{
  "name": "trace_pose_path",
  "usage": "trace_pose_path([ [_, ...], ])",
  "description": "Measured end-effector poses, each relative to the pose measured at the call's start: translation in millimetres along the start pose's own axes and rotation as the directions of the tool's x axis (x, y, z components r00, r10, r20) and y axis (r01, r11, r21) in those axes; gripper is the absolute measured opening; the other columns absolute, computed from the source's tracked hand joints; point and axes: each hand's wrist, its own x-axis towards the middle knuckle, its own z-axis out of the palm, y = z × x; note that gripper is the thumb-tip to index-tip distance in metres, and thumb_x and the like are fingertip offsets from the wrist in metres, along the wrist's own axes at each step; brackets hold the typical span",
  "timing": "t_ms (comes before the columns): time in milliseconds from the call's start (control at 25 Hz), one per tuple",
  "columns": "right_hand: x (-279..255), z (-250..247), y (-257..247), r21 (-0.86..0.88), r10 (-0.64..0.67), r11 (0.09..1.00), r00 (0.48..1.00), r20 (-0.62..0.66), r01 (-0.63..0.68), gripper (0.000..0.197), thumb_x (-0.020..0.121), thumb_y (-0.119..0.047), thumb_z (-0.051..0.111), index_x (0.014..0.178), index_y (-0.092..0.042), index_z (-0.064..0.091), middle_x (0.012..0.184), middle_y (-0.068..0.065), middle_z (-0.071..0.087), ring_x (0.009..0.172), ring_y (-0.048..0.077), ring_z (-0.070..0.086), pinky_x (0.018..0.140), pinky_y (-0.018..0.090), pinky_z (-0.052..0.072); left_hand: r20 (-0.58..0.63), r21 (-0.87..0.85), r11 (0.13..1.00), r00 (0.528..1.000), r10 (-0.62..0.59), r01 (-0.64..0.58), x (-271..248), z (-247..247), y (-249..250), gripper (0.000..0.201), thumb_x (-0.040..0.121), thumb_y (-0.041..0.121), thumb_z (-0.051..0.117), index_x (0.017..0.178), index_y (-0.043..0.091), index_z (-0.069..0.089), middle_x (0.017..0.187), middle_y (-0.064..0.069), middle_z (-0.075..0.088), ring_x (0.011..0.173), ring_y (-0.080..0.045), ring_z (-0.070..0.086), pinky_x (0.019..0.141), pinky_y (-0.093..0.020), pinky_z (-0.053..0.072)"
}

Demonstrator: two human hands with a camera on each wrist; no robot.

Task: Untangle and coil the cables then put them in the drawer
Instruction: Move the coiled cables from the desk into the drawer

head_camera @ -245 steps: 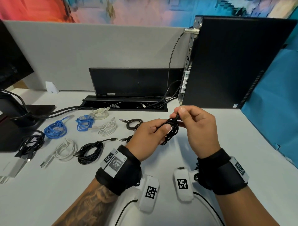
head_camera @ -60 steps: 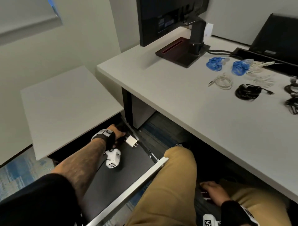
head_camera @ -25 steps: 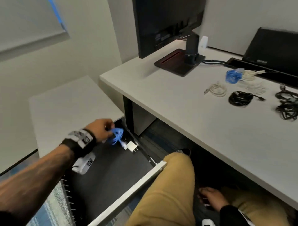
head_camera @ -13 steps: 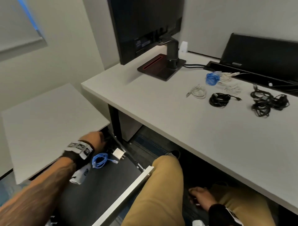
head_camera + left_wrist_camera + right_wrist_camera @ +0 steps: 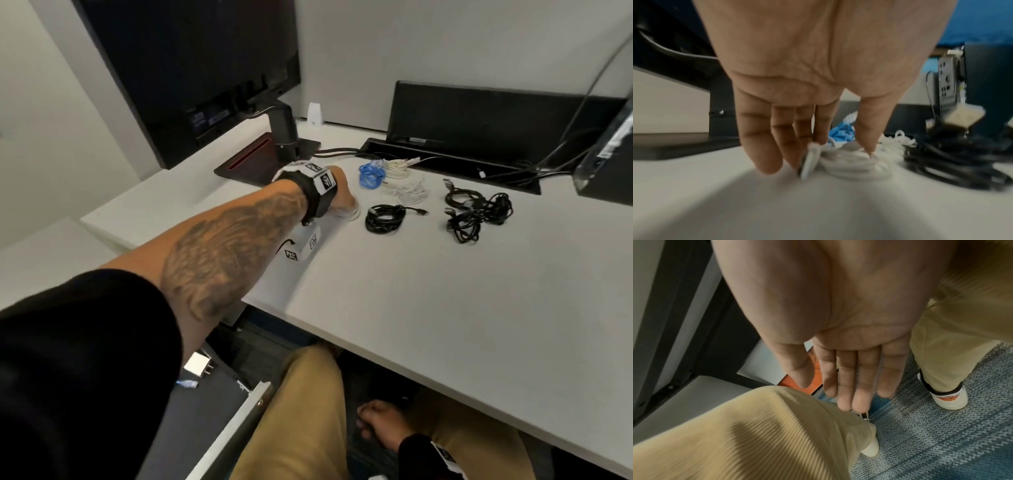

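On the desk, my left hand (image 5: 343,197) comes down on a white coiled cable (image 5: 350,213). In the left wrist view the thumb and fingers (image 5: 819,129) pinch that white coil (image 5: 853,164) from both sides, with its USB plug (image 5: 809,161) by the fingertips. Beyond it lie a blue coil (image 5: 370,175), more white cables (image 5: 409,192), a black coil (image 5: 385,218) and a tangled black bundle (image 5: 478,212). The open drawer (image 5: 219,445) at lower left holds a white charger (image 5: 198,365) and the tip of a blue cable (image 5: 186,383). My right hand (image 5: 849,386) hangs flat and empty between my knees.
A monitor on its stand (image 5: 284,137) is just left of the cables. A black cable tray (image 5: 445,161) with plugged leads runs along the desk's back, and a computer case (image 5: 606,161) stands at far right. My legs sit beside the drawer front under the desk edge.
My left hand has left the blue cable in the drawer and risen to the desk, where it now pinches the white coil. The right hand stays under the desk.
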Motion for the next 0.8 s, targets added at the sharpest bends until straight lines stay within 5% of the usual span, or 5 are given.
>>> trace_pose_path([
  [240, -6, -2, -1, -0.008, -0.004, 1.0, 1.0, -0.004, 0.004, 0.021, 0.098, -0.009, 0.06, 0.078, -0.01, 0.064, 0.063, 0.003, 0.063, 0.055, 0.014, 0.055, 0.052, 0.02, 0.046, -0.073, -0.095, 0.99, 0.992, -0.107, 0.099, 4, 9, -35, 0.025, 0.082, 0.026, 0.065, 0.096, 0.006, 0.069, 0.096, -0.012, 0.072, 0.08, -0.03, 0.07, 0.075, -0.036, 0.06],
  [400, -18, 8, -8, -0.051, 0.001, 0.999, 0.999, -0.04, -0.003, 0.023, 0.098, -0.005, 0.059, 0.075, -0.009, 0.062, 0.063, 0.008, 0.06, 0.041, 0.01, 0.052, 0.038, 0.016, 0.038, -0.01, -0.43, 0.886, 0.981, -0.196, 0.173, -21, 18, -71, 0.045, 0.082, 0.049, 0.069, 0.087, 0.005, 0.069, 0.084, -0.012, 0.076, 0.076, -0.032, 0.074, 0.073, -0.045, 0.062],
  [480, -22, 12, -11, -0.112, -0.008, 0.994, 1.0, -0.03, 0.005, 0.023, 0.097, -0.011, 0.062, 0.075, -0.011, 0.064, 0.06, 0.005, 0.062, 0.042, 0.009, 0.054, 0.041, 0.017, 0.039, -0.068, -0.334, 0.937, 0.988, -0.137, 0.107, -30, 14, -66, 0.059, 0.079, 0.064, 0.064, 0.077, 0.005, 0.062, 0.074, -0.009, 0.071, 0.067, -0.029, 0.069, 0.069, -0.035, 0.059],
  [640, -27, 10, -20, -0.13, -0.015, 0.992, 0.998, -0.053, 0.008, 0.018, 0.098, -0.015, 0.062, 0.08, -0.014, 0.067, 0.073, 0.007, 0.068, 0.054, 0.013, 0.059, 0.046, 0.017, 0.042, -0.097, -0.061, 0.997, 0.994, 0.046, -0.052, -48, 2, -34, 0.041, 0.08, 0.046, 0.068, 0.065, 0.01, 0.059, 0.071, -0.005, 0.067, 0.07, -0.026, 0.068, 0.066, -0.028, 0.053],
  [800, -30, 11, -19, -0.122, -0.006, 0.992, 0.999, -0.043, 0.001, 0.015, 0.1, -0.01, 0.059, 0.087, -0.008, 0.067, 0.084, 0.014, 0.066, 0.06, 0.018, 0.057, 0.046, 0.018, 0.041, -0.091, -0.542, 0.84, 0.995, -0.051, -0.006, -95, -11, -87, 0.012, 0.087, 0.019, 0.069, 0.088, 0.008, 0.064, 0.085, -0.008, 0.07, 0.074, -0.023, 0.069, 0.061, -0.036, 0.062],
])
